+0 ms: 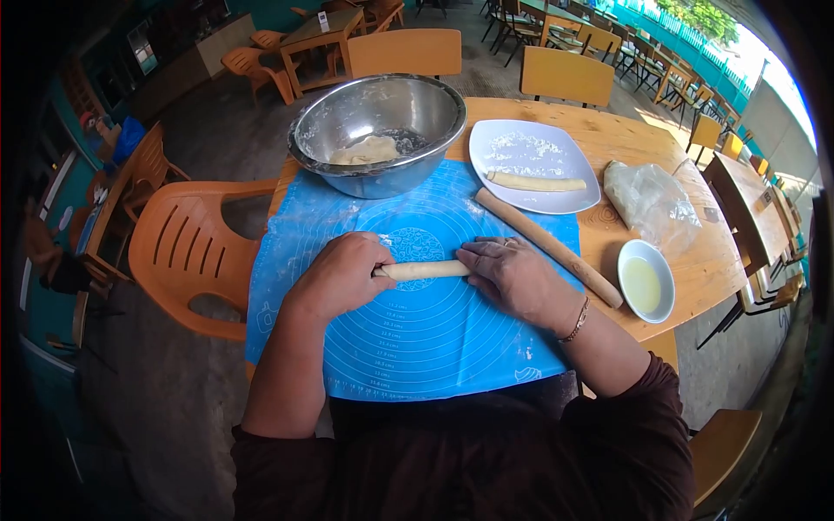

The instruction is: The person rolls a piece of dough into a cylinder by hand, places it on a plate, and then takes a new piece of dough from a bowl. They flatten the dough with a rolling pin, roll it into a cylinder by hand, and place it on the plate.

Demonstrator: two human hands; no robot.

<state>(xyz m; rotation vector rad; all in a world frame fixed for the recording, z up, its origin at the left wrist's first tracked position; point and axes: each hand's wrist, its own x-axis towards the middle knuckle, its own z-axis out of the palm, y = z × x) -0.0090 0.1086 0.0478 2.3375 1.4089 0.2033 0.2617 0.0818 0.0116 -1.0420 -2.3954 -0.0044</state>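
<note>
A pale dough roll (424, 270) lies crosswise over the middle of the blue pastry mat (400, 343), which is printed with rings and measurements. Its left end is pinched by my left hand (346, 271), fingers curled closed. At the other end, my right hand (514, 276) has its fingers closed over the dough, hiding the tip. A wooden rolling pin (549, 247) rests at a slant just beyond my right hand. Behind it, a white plate (512, 198) dusted with flour holds another dough roll (537, 182).
A steel bowl (382, 181) with a lump of dough (365, 150) stands at the back left. Right of the mat are a small bowl (643, 314) of yellowish liquid and a clear plastic bag (653, 204). An orange chair (187, 252) stands at the left.
</note>
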